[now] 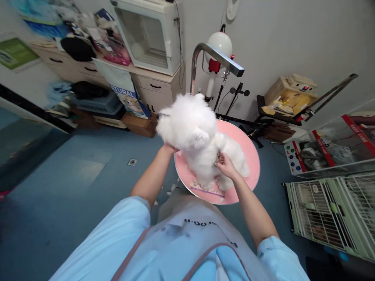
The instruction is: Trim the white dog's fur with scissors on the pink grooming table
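A fluffy white dog [202, 132] sits on a round pink grooming table [252, 156], its head turned to the left. My left hand [170, 147] is under the dog's chin and holds its head; fur hides most of the fingers. At the dog's side, my right hand [226, 165] is closed around small metal scissors [217, 157], whose blades are hard to make out against the coat. A comb [208, 190] with a purple edge lies near the table's front rim, by the dog's front paws.
A metal grooming arm [216, 56] rises behind the dog, near a white round dryer [219, 45]. A glass-fronted cabinet [146, 39] stands on the counter at the back left. Wire cages [322, 212] stand to the right. White fur clumps [173, 188] lie on the floor.
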A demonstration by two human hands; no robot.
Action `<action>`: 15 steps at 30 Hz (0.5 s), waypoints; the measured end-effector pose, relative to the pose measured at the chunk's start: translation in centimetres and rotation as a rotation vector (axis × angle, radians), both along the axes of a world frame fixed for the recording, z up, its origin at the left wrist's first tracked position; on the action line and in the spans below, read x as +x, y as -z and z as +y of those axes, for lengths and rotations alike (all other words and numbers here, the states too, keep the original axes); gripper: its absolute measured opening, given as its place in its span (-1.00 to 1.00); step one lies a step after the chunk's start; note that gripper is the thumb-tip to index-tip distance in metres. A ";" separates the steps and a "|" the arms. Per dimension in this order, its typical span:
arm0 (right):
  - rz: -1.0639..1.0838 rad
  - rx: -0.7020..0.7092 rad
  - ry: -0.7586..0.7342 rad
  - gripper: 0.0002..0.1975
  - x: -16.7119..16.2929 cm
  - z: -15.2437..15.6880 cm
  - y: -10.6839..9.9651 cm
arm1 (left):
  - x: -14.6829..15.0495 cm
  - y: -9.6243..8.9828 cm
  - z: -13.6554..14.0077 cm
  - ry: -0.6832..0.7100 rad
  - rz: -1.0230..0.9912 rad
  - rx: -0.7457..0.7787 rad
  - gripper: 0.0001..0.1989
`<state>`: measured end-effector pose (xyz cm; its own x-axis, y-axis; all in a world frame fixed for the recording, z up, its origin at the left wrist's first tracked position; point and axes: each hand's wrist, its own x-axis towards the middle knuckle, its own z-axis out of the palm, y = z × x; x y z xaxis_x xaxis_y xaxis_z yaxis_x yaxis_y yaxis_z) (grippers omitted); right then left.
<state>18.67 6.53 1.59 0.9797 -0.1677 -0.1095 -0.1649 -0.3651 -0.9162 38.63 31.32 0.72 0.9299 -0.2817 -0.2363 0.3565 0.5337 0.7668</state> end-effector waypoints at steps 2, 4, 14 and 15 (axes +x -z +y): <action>0.034 -0.030 0.038 -0.65 -1.4 -0.9 0.8 | -1.2 0.8 0.1 0.005 0.107 0.175 -0.76; 0.072 -0.152 0.012 -0.67 -3.7 -1.4 1.6 | -4.2 2.3 0.3 -0.045 0.165 0.363 -0.87; 0.157 -0.882 -0.491 -0.57 -10.5 3.8 4.4 | -24.4 9.7 -2.8 0.319 -0.031 0.537 -0.60; 0.174 -0.921 -0.522 -0.54 -10.6 4.2 4.4 | -24.8 9.7 -2.8 0.268 -0.006 0.553 -0.61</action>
<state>8.06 10.74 -2.80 0.9373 0.1781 -0.2996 0.1097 -0.9666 -0.2315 13.85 28.56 -8.99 0.8456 -0.3426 -0.4093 0.4181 -0.0516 0.9069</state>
